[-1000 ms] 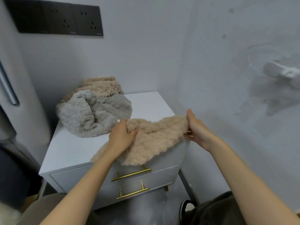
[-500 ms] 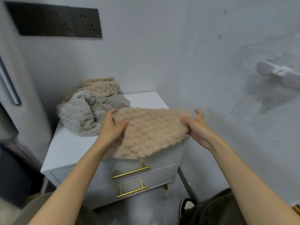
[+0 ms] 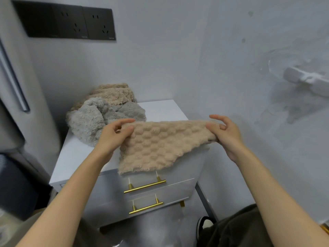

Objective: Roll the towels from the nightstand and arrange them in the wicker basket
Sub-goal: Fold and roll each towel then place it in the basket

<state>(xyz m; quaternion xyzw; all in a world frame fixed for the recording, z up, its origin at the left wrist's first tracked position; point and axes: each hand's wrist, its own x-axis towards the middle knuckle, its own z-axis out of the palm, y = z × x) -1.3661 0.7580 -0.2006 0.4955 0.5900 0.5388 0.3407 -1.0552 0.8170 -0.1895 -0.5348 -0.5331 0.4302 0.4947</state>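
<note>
I hold a beige bubble-textured towel (image 3: 160,145) stretched out above the front of the white nightstand (image 3: 74,157). My left hand (image 3: 114,138) pinches its upper left corner and my right hand (image 3: 226,132) pinches its upper right corner. The towel's lower edge hangs down over the top drawer. Behind it, at the back left of the nightstand top, a crumpled grey towel (image 3: 92,122) lies against another beige towel (image 3: 114,93). No wicker basket is in view.
The nightstand stands in a wall corner and has two drawers with gold handles (image 3: 144,186). Black wall sockets (image 3: 71,22) sit above it. A white wall-mounted holder (image 3: 308,79) sticks out at the right. A dark object (image 3: 16,186) stands at the left.
Both hands lifted the beige towel off the nightstand top and spread it flat between them, so it went from bunched up to stretched out.
</note>
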